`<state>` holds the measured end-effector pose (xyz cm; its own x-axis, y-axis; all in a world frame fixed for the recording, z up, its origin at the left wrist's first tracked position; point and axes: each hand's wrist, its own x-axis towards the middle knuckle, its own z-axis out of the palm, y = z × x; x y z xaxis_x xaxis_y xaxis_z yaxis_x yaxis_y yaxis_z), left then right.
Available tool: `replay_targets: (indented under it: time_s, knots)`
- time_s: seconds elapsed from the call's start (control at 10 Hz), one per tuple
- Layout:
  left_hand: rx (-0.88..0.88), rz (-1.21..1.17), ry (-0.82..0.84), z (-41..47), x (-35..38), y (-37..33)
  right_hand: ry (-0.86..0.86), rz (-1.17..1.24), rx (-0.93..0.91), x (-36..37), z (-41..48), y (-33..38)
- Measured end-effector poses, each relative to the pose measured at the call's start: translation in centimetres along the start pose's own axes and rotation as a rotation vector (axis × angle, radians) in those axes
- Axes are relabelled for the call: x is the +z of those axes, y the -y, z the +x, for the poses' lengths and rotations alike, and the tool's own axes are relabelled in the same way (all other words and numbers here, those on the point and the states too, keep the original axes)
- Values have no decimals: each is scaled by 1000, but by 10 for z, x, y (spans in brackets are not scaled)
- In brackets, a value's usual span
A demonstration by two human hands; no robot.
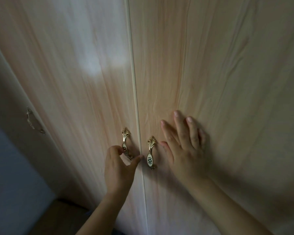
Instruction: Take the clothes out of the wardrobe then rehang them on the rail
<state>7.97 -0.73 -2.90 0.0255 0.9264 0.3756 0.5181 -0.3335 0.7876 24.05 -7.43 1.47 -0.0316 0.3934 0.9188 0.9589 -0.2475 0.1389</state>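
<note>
At the wardrobe [75, 82], doors closed and filling the view | left hand [119, 167] curls fingers round the left door's gilt handle [125, 135] | right hand [185, 146] lies flat on the right door [227, 82], fingers straight, slightly spread.

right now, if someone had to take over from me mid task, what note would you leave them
Left hand: fingers curled round the left door handle, thumb out toward the seam between the doors.
Right hand: flat, fingers straight, pressing on the right door; the right door handle is untouched.
Things: the left door and the right door both look closed. No clothes or rail are in view.
Done: nothing yet beyond taking hold of the handle.
Left: open the doors, take the clothes out, rehang them on the rail.
</note>
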Motion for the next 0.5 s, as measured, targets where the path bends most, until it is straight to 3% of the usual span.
replay_targets:
  time_s: [0.3,0.5]
  knots:
    - [-69,62,-69,2,5,-9,-23,-4,12,5,1,-2]
    - [21,201,17,1,-13,-17,8,67,3,-8,4,-1]
